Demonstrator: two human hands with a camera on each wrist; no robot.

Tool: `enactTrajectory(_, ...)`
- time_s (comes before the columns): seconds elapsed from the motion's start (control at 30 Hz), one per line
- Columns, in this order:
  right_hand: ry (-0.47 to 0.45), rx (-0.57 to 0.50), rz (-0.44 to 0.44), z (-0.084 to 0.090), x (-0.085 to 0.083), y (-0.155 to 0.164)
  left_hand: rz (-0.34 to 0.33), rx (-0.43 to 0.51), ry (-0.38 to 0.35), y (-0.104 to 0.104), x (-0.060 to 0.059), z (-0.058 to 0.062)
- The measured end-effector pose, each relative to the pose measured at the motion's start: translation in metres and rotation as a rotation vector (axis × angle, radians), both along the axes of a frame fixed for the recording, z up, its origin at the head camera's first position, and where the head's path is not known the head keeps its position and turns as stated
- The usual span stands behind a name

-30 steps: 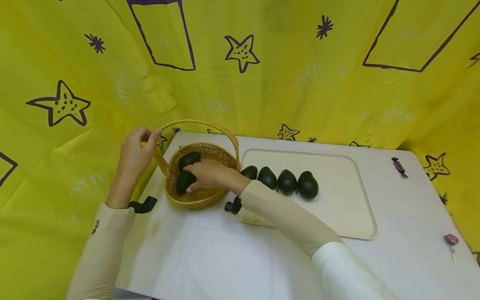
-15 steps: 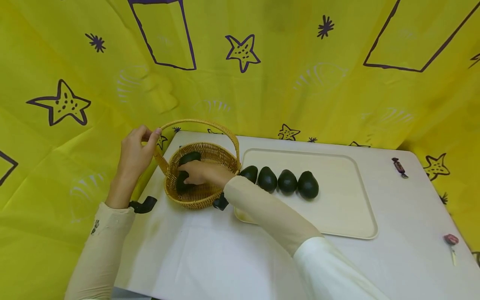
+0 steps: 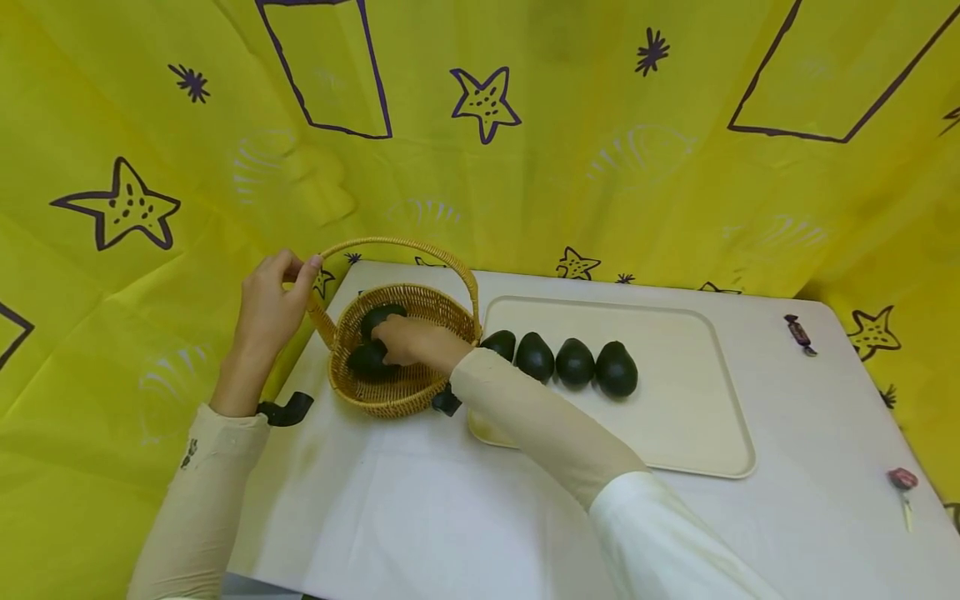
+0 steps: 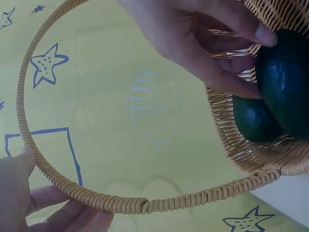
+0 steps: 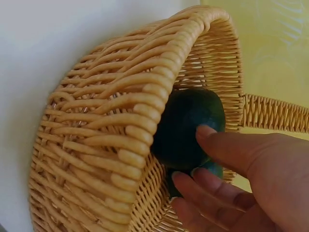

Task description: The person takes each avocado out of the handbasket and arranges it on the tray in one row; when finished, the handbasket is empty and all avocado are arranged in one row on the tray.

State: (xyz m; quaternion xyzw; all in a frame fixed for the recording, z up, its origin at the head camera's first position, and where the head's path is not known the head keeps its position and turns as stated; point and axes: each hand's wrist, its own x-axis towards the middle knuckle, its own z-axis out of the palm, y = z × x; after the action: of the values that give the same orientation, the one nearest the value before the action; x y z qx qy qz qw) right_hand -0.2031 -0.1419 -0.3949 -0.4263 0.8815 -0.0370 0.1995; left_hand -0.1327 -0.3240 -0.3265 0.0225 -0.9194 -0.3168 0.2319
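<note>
My left hand grips the left side of the handle of a wicker basket, thumb on one side and fingers on the other. My right hand reaches inside the basket over its right rim. Its thumb lies against a dark green avocado, and its curled fingers come round the lower side. A second avocado rests just behind the first in the head view. Most of the basket's bottom on the right is hidden under my hand and wrist.
Right of the basket lies a cream tray with several avocados in a row, one partly behind my right sleeve. A wrapped candy and a lollipop lie on the white table's right side. A yellow patterned curtain hangs behind.
My right hand went further into the basket, then drew back slightly. The nearer avocado has turned and now lies more sideways. My left hand stays on the handle.
</note>
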Motion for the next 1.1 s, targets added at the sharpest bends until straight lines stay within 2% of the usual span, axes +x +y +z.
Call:
enactTrajectory(0.27,-0.022,-0.003,-0.04,-0.005,-0.001,-0.002,0.002,0.0,-0.004,-0.001,0.0,0.0)
enactTrajectory(0.5,0.003,0.004,-0.007,-0.005,-0.001,-0.003,0.001,0.006,-0.008,-0.002,-0.001,-0.001)
enactTrajectory(0.83,-0.137,-0.036,-0.026,-0.011,-0.006,-0.002,-0.002,0.008,-0.018,-0.001,-0.001,0.001)
enactTrajectory(1.1,-0.114,-0.053,-0.026,-0.014,-0.005,-0.006,0.002,0.013,-0.025,-0.001,0.0,0.002)
